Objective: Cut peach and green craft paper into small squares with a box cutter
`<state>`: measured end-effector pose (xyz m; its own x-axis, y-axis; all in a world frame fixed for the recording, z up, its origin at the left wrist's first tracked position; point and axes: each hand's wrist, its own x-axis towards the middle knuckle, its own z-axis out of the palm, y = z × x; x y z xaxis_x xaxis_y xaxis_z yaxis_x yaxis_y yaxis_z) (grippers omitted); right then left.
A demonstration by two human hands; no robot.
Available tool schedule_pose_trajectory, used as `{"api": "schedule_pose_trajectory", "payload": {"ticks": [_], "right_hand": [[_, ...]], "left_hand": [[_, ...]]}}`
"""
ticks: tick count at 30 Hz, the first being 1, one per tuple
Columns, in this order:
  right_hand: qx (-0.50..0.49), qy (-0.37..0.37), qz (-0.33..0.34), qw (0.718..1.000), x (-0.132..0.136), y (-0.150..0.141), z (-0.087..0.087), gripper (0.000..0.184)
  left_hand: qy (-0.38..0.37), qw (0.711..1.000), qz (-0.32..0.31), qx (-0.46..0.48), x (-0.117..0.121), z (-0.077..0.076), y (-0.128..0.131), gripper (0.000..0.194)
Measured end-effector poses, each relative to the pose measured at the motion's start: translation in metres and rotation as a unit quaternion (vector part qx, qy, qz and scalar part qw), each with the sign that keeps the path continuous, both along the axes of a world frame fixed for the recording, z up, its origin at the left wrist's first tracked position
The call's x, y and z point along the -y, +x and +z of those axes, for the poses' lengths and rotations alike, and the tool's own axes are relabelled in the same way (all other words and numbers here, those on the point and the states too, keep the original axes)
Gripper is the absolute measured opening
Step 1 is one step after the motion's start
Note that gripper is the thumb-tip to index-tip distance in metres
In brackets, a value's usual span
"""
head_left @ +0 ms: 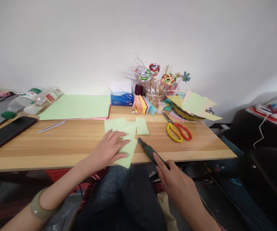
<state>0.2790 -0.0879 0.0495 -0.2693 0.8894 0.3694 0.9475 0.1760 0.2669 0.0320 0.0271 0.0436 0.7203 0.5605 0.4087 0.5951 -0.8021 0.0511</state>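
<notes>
My left hand (112, 146) lies with its fingers spread on light green paper (129, 148), pieces of which overlap near the table's front edge. One corner of the paper hangs past that edge. In my right hand (174, 178) is a dark-handled utility knife (150, 152), its tip just right of the paper and pointing up and left. A small green paper rectangle (142, 126) rests a little beyond the knife tip. Scissors (177, 128) with one yellow and one red handle lie to the right.
At the back left is a stack of large green sheets (78, 106), with a phone (8, 133) and plastic bottles (20, 102) beside it. A blue tissue pack (122, 99), folded coloured papers (140, 105) and a jar (155, 98) of paper flowers stand along the wall. A basket (188, 113) holds more paper.
</notes>
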Motion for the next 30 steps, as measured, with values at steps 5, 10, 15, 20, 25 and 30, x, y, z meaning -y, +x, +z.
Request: {"api": "schedule_pose_trajectory", "payload": {"ticks": [5, 10, 15, 20, 25, 30], "right_hand": [[-0.076, -0.022, 0.021, 0.997, 0.006, 0.012, 0.0, 0.04], [-0.134, -0.031, 0.017, 0.99, 0.008, 0.018, 0.01, 0.041], [-0.19, -0.018, 0.006, 0.982, 0.013, 0.029, 0.016, 0.041], [-0.204, 0.009, -0.013, 0.979, 0.016, 0.039, 0.018, 0.042], [-0.185, 0.004, -0.014, 0.983, 0.017, 0.04, 0.016, 0.041], [-0.13, 0.007, -0.054, 0.99, 0.008, 0.046, 0.013, 0.041]], "left_hand": [[0.077, 0.993, -0.093, 0.014, 0.021, 0.0, -0.005, 0.04], [0.094, 0.987, -0.126, 0.043, 0.037, -0.01, -0.017, 0.035], [0.106, 0.979, -0.034, 0.169, 0.03, 0.011, -0.016, 0.049], [0.162, 0.96, 0.081, 0.215, -0.008, 0.037, 0.028, 0.032], [-0.009, 0.999, 0.024, 0.02, -0.047, 0.024, 0.073, 0.031], [-0.041, 0.999, 0.023, -0.024, -0.053, 0.009, 0.051, 0.059]]}}
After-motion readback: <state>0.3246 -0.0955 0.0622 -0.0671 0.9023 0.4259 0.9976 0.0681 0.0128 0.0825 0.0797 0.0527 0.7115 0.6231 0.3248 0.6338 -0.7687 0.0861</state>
